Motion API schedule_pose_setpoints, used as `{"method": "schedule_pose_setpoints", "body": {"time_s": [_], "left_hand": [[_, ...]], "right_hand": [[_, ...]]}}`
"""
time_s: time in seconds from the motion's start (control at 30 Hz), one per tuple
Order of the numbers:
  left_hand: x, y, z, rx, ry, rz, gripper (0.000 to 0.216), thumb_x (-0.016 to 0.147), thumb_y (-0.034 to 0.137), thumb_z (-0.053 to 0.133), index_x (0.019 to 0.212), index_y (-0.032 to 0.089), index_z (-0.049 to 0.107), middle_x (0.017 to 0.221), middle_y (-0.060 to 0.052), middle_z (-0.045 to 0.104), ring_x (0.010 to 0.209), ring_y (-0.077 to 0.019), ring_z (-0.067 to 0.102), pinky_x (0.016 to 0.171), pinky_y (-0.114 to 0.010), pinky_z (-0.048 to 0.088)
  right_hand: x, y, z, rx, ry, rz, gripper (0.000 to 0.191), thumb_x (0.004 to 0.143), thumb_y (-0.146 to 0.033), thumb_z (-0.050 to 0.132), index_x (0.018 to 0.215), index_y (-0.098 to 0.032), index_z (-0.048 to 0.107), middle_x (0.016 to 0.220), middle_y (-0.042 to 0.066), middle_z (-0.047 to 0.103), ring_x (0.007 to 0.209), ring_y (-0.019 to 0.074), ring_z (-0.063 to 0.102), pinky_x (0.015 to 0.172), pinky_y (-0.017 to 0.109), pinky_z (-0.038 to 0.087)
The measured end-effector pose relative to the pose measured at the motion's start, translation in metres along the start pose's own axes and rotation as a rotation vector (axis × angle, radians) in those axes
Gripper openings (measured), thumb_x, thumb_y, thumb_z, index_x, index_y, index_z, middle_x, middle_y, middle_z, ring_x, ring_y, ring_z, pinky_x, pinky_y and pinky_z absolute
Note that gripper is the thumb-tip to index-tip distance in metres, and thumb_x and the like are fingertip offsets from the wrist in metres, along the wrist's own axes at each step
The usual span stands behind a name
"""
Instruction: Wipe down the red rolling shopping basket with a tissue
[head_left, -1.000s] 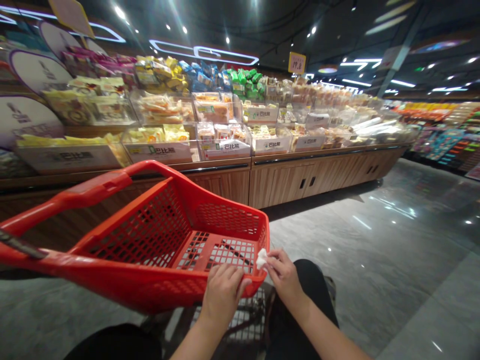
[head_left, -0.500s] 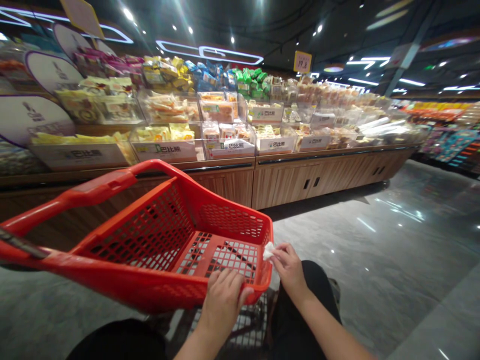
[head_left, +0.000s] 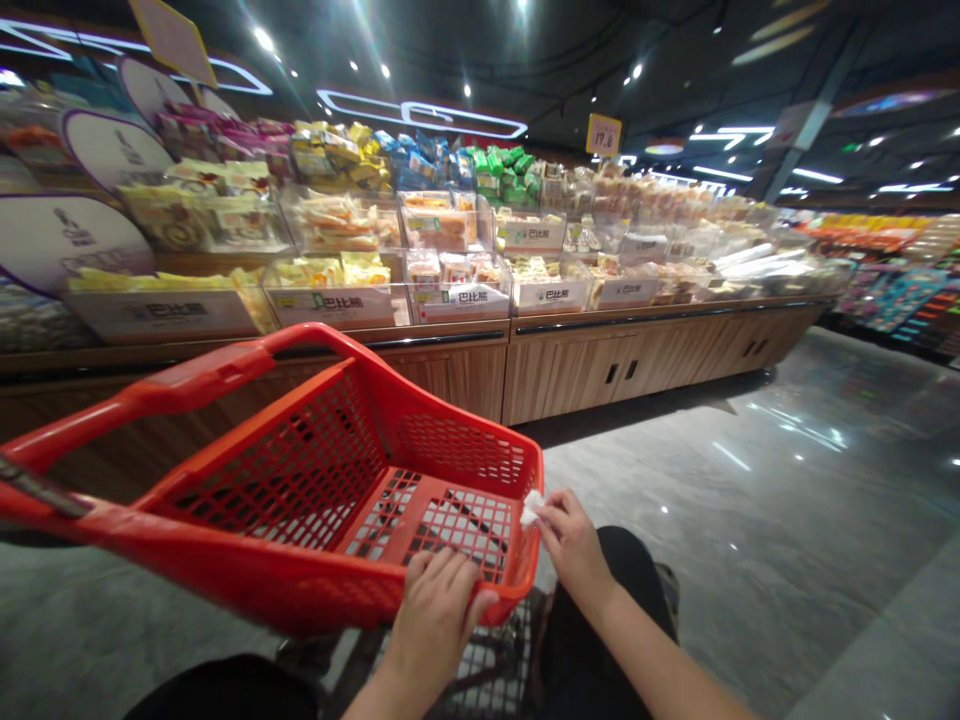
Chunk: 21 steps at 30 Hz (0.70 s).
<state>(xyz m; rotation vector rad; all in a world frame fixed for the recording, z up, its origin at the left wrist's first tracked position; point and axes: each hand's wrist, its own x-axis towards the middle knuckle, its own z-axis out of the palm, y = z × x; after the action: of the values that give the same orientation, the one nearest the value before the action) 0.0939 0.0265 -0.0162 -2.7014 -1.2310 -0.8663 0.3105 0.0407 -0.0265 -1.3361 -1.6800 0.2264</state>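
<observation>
A red plastic shopping cart [head_left: 300, 560] with lattice sides stands in front of me, its handle up at the left. My left hand [head_left: 442, 605] grips the cart's near rim, fingers curled over the top edge and thumb along it. Between the thumb and fingers of my right hand [head_left: 566, 535] is a crumpled white tissue [head_left: 532, 507], which lies against the end rim of the basket. Only bare lattice shows on the basket floor. My palms are hidden from this angle.
Behind the cart runs a wooden display counter [head_left: 577, 365] stacked with packaged baked goods [head_left: 442, 220]. A price sign [head_left: 603, 134] rises above it. Grey glossy floor [head_left: 712, 500] extends to the right, and my dark-clothed knees [head_left: 637, 570] flank the cart's end.
My right hand and the tissue have shifted slightly left and down along with the end rim. My left hand keeps its hold; the whole view has moved a little.
</observation>
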Motion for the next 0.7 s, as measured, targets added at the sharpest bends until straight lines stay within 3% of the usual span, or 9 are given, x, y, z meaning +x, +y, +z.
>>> {"method": "schedule_pose_setpoints", "body": {"time_s": [0.17, 0.4, 0.6, 0.7], "left_hand": [[-0.006, -0.001, -0.005, -0.022, 0.007, 0.000, 0.008, 0.085, 0.025, 0.051, 0.078, 0.022, 0.053, 0.073, 0.003, 0.060, 0.074, -0.0161, 0.054, 0.081, -0.032, 0.029], [-0.008, -0.001, -0.010, -0.018, 0.003, 0.022, 0.008, 0.085, 0.023, 0.050, 0.077, 0.023, 0.052, 0.072, 0.003, 0.060, 0.074, -0.0162, 0.053, 0.081, -0.032, 0.030], [-0.009, -0.004, -0.011, -0.016, -0.003, 0.053, 0.007, 0.085, 0.021, 0.050, 0.079, 0.023, 0.051, 0.073, 0.003, 0.060, 0.074, -0.0162, 0.053, 0.082, -0.033, 0.029], [-0.010, -0.005, -0.012, -0.012, -0.004, 0.069, 0.006, 0.086, 0.022, 0.050, 0.080, 0.023, 0.051, 0.073, 0.003, 0.060, 0.073, -0.0161, 0.053, 0.082, -0.033, 0.030]], "right_hand": [[-0.027, -0.015, -0.001, 0.047, -0.099, -0.026, 0.020, 0.087, -0.012, 0.050, 0.087, -0.021, 0.068, 0.088, 0.005, 0.054, 0.077, 0.0163, 0.057, 0.068, 0.027, 0.051], [0.001, 0.009, 0.002, 0.049, 0.044, -0.012, 0.015, 0.085, -0.016, 0.055, 0.084, -0.020, 0.069, 0.085, 0.005, 0.055, 0.077, 0.0171, 0.057, 0.069, 0.028, 0.050], [-0.025, -0.007, -0.004, 0.133, -0.140, -0.008, 0.016, 0.088, -0.016, 0.052, 0.087, -0.020, 0.067, 0.088, 0.004, 0.055, 0.078, 0.0155, 0.057, 0.069, 0.025, 0.049], [-0.024, -0.005, -0.006, 0.123, -0.153, -0.018, 0.015, 0.088, -0.016, 0.052, 0.087, -0.021, 0.067, 0.088, 0.004, 0.054, 0.079, 0.0157, 0.057, 0.071, 0.026, 0.049]]}}
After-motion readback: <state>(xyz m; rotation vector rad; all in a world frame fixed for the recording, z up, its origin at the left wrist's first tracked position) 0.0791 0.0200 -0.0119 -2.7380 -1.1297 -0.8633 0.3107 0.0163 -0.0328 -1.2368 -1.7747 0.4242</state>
